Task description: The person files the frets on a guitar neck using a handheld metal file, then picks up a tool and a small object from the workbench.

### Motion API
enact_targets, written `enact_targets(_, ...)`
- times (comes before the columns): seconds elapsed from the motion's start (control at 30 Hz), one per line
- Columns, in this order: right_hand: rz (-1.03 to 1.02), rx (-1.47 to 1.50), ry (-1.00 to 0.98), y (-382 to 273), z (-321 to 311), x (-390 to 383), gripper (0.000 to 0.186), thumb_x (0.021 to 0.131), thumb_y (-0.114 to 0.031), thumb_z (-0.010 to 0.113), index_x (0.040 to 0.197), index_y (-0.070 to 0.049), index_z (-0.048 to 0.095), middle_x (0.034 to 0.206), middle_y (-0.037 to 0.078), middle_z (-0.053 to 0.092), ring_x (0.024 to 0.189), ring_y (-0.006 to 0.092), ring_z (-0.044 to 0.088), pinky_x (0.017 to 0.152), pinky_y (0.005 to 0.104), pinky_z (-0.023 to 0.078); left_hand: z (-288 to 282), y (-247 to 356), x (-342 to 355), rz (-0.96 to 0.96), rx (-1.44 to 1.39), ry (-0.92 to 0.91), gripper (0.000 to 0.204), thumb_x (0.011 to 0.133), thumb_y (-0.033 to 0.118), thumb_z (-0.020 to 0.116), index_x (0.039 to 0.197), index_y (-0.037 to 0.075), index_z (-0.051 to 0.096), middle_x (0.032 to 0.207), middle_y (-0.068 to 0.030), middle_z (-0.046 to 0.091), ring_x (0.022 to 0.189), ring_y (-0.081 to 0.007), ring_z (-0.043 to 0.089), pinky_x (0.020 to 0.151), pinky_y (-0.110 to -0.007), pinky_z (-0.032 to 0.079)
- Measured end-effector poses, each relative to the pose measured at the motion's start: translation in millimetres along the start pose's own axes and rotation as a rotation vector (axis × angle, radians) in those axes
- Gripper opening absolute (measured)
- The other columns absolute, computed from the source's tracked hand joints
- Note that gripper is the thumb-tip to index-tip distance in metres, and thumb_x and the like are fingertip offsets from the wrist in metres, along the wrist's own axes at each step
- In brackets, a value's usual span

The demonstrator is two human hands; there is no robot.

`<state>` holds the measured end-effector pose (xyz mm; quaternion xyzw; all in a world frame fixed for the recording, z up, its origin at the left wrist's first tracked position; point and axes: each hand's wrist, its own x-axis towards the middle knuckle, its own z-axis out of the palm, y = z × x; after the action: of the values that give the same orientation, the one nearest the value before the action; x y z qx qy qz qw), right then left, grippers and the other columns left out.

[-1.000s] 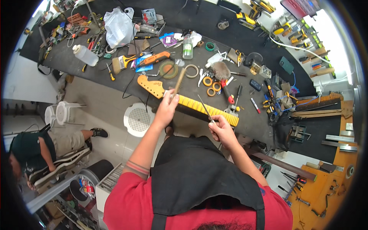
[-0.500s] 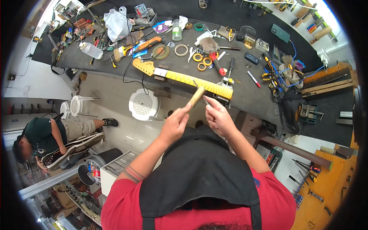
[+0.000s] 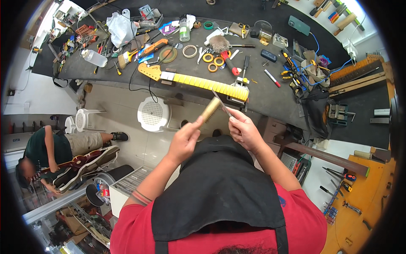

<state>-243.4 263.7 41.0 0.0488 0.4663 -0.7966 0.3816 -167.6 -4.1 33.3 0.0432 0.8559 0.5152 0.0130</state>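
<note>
In front of my apron, my left hand (image 3: 185, 139) is closed round one end of a wooden brush (image 3: 210, 110) with short bristles along its side. My right hand (image 3: 244, 130) pinches a slim metal file (image 3: 222, 103), which points up and to the left. The brush lies against or just beside the file; I cannot tell whether they touch. Beyond both hands a guitar neck (image 3: 203, 84) with a pale headstock rests along the bench's near edge, its fretboard covered in yellow tape between the frets. Supports hold it up near both ends.
On the dark bench (image 3: 270, 99) lie tape rolls (image 3: 212, 67), a duster brush (image 3: 220, 44), a red marker (image 3: 272, 78), a squeeze bottle (image 3: 94, 58) and pliers (image 3: 292, 72). A white stool (image 3: 154, 114) stands below it. At left, another person (image 3: 50, 146) handles a guitar case (image 3: 86, 169).
The brush has moved left and down along the file, showing more of the blade. The whole view has shifted slightly. The other person's case now stands wider, with a red guitar showing.
</note>
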Motion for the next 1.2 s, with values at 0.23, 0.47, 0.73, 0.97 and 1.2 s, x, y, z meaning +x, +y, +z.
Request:
enact_targets(0.23,0.056,-0.025,-0.087,-4.5,20.0,5.3,0.054,0.115,-0.019,0.054,0.168,-0.012,0.046,0.075,-0.006,0.039,0.056,0.0029,0.032,0.047,0.0202,0.029,15.4,-8.3,33.0,0.107,-0.068,0.277,0.045,0.111,0.005,0.058,0.156,0.005,0.059,0.130,-0.0207,0.072,0.117,-0.0332,0.071,0.102,-0.036,0.054)
enact_targets(0.47,0.064,-0.045,-0.061,-11.5,6.1,-2.7,0.055,0.114,-0.021,0.057,0.167,-0.010,0.047,0.075,-0.005,0.039,0.056,0.0035,0.032,0.045,0.0215,0.028,5.2,10.2,0.1,0.092,-0.137,0.243,0.046,0.110,0.003,0.060,0.155,0.001,0.059,0.138,-0.0187,0.071,0.112,-0.0264,0.070,0.098,-0.031,0.053)
enact_targets(0.73,0.032,-0.015,-0.041,-12.4,20.8,7.0,0.055,0.114,-0.021,0.057,0.166,-0.009,0.047,0.076,-0.006,0.040,0.058,0.0023,0.035,0.046,0.0210,0.028,34.7,-10.6,-8.9,0.146,-0.133,0.104,0.048,0.107,0.002,0.063,0.155,0.003,0.059,0.119,-0.0191,0.070,0.105,-0.0307,0.070,0.096,-0.035,0.055)
enact_targets(0.97,0.103,-0.079,-0.130,-24.4,25.1,-6.6,0.056,0.113,-0.020,0.059,0.167,-0.007,0.047,0.078,-0.009,0.038,0.063,0.0030,0.034,0.051,0.0213,0.029,2.8,-8.1,36.7,0.077,-0.148,0.339,0.044,0.112,0.003,0.054,0.156,-0.002,0.055,0.148,-0.0240,0.067,0.132,-0.0335,0.067,0.111,-0.036,0.050)
enact_targets(1.2,0.083,-0.002,-0.079,-22.7,7.2,-0.9,0.054,0.114,-0.021,0.057,0.165,-0.009,0.048,0.074,-0.005,0.040,0.053,0.0030,0.032,0.046,0.0210,0.028,25.4,-17.2,-18.5,0.162,-0.131,0.046,0.046,0.109,0.003,0.061,0.155,0.001,0.058,0.127,-0.0216,0.072,0.119,-0.0316,0.072,0.104,-0.034,0.053)
